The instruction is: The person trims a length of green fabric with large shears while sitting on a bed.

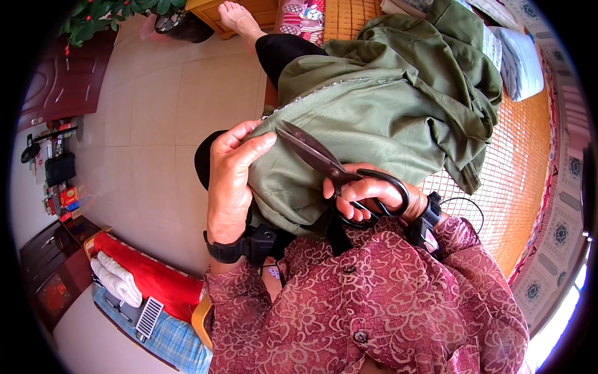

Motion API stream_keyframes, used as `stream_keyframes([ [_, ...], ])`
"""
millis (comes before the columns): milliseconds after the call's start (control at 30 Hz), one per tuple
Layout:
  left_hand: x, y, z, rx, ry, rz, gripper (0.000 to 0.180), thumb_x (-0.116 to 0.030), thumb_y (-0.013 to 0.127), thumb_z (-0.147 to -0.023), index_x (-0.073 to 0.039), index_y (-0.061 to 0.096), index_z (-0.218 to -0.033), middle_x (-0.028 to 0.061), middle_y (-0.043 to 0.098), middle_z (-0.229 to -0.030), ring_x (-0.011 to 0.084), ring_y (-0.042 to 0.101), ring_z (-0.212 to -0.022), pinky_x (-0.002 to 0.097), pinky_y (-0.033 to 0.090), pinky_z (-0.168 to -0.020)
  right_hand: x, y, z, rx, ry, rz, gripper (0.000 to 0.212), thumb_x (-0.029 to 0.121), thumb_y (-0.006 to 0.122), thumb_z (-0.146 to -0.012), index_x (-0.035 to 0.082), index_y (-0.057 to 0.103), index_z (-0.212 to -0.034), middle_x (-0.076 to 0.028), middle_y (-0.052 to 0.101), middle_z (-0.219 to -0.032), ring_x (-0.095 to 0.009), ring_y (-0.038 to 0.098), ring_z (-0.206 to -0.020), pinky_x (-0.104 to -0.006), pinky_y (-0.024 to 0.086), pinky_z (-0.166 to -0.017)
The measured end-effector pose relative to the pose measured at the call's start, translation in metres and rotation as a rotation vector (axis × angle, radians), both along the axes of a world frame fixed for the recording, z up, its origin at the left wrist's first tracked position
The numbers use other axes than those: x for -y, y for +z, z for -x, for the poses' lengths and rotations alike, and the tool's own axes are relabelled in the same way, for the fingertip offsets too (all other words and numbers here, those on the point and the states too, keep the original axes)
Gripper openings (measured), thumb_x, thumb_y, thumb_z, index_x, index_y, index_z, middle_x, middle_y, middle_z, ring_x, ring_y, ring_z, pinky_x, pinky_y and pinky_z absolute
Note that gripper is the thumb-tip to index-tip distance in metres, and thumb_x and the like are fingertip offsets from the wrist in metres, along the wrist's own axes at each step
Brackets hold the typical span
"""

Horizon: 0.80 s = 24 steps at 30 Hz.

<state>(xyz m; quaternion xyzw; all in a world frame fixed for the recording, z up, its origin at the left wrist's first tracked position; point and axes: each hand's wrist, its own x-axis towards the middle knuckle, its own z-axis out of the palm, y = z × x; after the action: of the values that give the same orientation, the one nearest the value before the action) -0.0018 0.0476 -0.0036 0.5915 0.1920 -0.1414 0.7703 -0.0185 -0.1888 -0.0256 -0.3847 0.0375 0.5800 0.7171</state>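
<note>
Olive-green cloth (349, 124) with a frayed pale edge lies over my lap and spreads to the right. My left hand (233, 168) pinches that edge between thumb and fingers. My right hand (377, 193) is closed round the black handles of a pair of dark scissors (317, 156). The blades point up and left, with their tips close to my left thumb and just over the cloth. Whether the tips touch the fabric, I cannot tell. Each wrist wears a black strap with a small device.
I sit on a tan woven mat (504, 181), with a folded pale blue pillow (520, 62) at the far right. A potted plant (184, 25) stands on the tiled floor (149, 112) at the upper left. At the lower left is a seat with red cloth (149, 268) and rolled white towels (115, 280).
</note>
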Motion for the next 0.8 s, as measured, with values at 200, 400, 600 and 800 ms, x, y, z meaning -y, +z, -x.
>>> stream_keyframes([
  [200, -0.0014, -0.0035, 0.0019, -0.004, 0.018, 0.020, 0.022, -0.007, 0.065, -0.078, 0.004, 0.063, -0.097, 0.0031, 0.065, -0.084, 0.0071, 0.058, -0.075, 0.0208, 0.044, -0.074, -0.0015, -0.0023, -0.0001, 0.011, -0.010, -0.022, 0.035, 0.027, 0.054, -0.082, 0.001, 0.052, -0.105, -0.003, 0.056, -0.069, -0.009, 0.049, -0.057, -0.0208, 0.039, -0.053],
  [400, -0.0018, -0.0047, 0.0026, -0.003, 0.020, 0.026, 0.023, -0.006, 0.065, -0.077, 0.004, 0.063, -0.098, 0.0031, 0.065, -0.085, 0.0073, 0.058, -0.076, 0.0212, 0.044, -0.074, -0.0011, -0.0022, -0.0012, 0.017, -0.019, -0.040, 0.031, 0.025, 0.050, -0.086, 0.000, 0.051, -0.104, -0.002, 0.054, -0.067, -0.008, 0.049, -0.058, -0.0199, 0.036, -0.050],
  [600, -0.0011, -0.0054, 0.0027, 0.011, 0.025, 0.016, 0.024, -0.006, 0.065, -0.078, 0.004, 0.062, -0.100, 0.0038, 0.065, -0.087, 0.0073, 0.058, -0.075, 0.0207, 0.045, -0.074, -0.0028, 0.0008, -0.0032, 0.018, 0.013, 0.002, 0.036, 0.027, 0.053, -0.082, 0.001, 0.052, -0.105, -0.003, 0.057, -0.068, -0.008, 0.050, -0.057, -0.0203, 0.040, -0.053],
  [800, 0.0058, 0.0014, 0.0031, 0.042, 0.021, -0.030, 0.023, -0.003, 0.062, -0.080, 0.006, 0.061, -0.101, 0.0048, 0.065, -0.088, 0.0069, 0.058, -0.076, 0.0210, 0.046, -0.072, -0.0020, -0.0027, -0.0009, 0.005, -0.007, -0.025, 0.032, 0.025, 0.051, -0.085, 0.000, 0.051, -0.106, -0.002, 0.054, -0.067, -0.008, 0.049, -0.058, -0.0203, 0.037, -0.050],
])
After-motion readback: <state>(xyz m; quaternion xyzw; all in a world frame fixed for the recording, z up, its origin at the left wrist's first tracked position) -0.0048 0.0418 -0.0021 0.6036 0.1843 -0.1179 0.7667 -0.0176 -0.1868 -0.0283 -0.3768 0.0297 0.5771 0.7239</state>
